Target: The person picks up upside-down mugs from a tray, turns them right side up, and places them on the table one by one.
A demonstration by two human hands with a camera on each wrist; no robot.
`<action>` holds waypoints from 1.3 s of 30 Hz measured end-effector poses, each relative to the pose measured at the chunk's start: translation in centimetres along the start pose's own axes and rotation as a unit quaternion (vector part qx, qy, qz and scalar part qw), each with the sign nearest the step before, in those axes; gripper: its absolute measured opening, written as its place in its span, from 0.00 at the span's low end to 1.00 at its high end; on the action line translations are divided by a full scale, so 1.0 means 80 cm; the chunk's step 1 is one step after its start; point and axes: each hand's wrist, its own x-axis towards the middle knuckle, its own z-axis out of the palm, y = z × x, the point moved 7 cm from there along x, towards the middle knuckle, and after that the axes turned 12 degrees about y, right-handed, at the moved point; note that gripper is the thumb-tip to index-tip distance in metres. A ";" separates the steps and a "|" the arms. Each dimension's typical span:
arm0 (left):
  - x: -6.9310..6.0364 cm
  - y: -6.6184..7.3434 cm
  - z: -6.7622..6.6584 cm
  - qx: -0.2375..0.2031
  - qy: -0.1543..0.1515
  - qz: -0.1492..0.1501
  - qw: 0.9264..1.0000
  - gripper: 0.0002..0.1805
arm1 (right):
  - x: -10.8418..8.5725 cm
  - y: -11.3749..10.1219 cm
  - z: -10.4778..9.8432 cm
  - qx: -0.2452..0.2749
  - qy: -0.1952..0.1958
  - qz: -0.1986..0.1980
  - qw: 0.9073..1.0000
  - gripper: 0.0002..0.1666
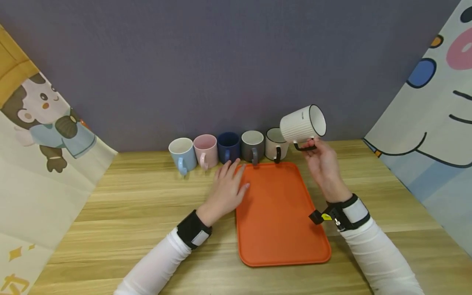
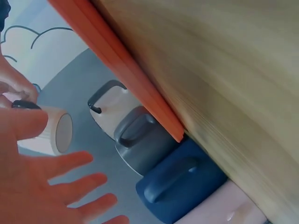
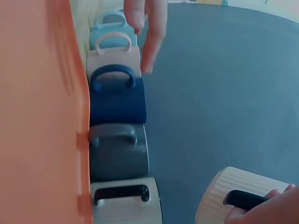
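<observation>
My right hand (image 1: 324,166) grips the black handle of a white ribbed mug (image 1: 298,125), which hangs tilted in the air with its black-rimmed mouth turned to the right. Behind the tray stand several upright mugs in a row: light blue (image 1: 187,154), pink (image 1: 209,150), navy (image 1: 229,144), dark grey (image 1: 253,141), and white with a black handle (image 1: 274,148). Over the orange tray's (image 1: 282,221) left edge hovers my left hand (image 1: 225,192), fingers spread and holding nothing. In the left wrist view its fingers (image 2: 70,163) are straight and apart from the mugs.
A wooden table (image 1: 147,229) lies under everything, with a grey panel (image 1: 221,69) upright behind the mugs. Printed cartoon sheets flank the table, one on the left (image 1: 44,196) and one on the right (image 1: 416,135).
</observation>
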 end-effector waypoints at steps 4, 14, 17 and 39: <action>-0.005 -0.003 0.000 0.013 -0.021 0.002 1.000 0.30 | 0.007 -0.004 -0.009 0.007 0.017 -0.012 1.000 0.15; -0.015 -0.018 -0.009 0.024 -0.006 0.000 1.000 0.29 | 0.026 -0.017 -0.034 -0.029 0.113 -0.079 0.990 0.16; -0.017 -0.021 -0.014 0.030 0.008 0.008 0.999 0.29 | 0.032 -0.019 -0.042 -0.047 0.130 -0.092 0.986 0.16; -0.038 -0.049 -0.038 0.031 0.026 -0.009 0.999 0.28 | 0.058 -0.019 -0.080 -0.113 0.160 -0.121 0.973 0.18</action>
